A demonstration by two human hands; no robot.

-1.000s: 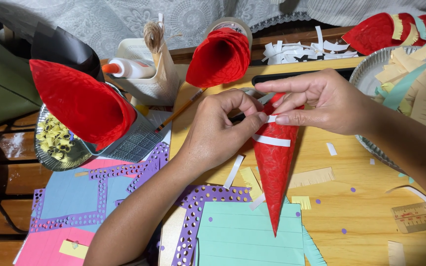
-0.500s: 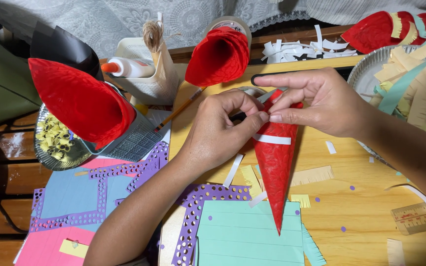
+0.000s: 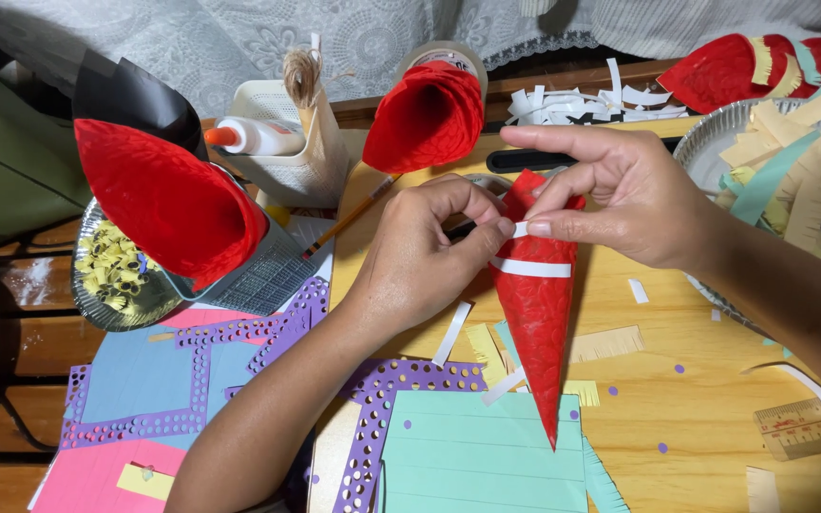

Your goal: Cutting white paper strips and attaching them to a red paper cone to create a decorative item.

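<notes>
Cluttered wooden table (image 3: 715,427); lace curtain (image 3: 239,38) behind.

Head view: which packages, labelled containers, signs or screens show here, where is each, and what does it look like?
White plastic glue bottle with orange cap: lying on its side in the white perforated basket, upper left of centre; faint label.
Roll of clear tape: top centre, behind the open red paper cone; round, printed inner ring.
Tan ruler piece: lower right on the yellow tabletop; printed scale marks.
No signs or screens.
</notes>
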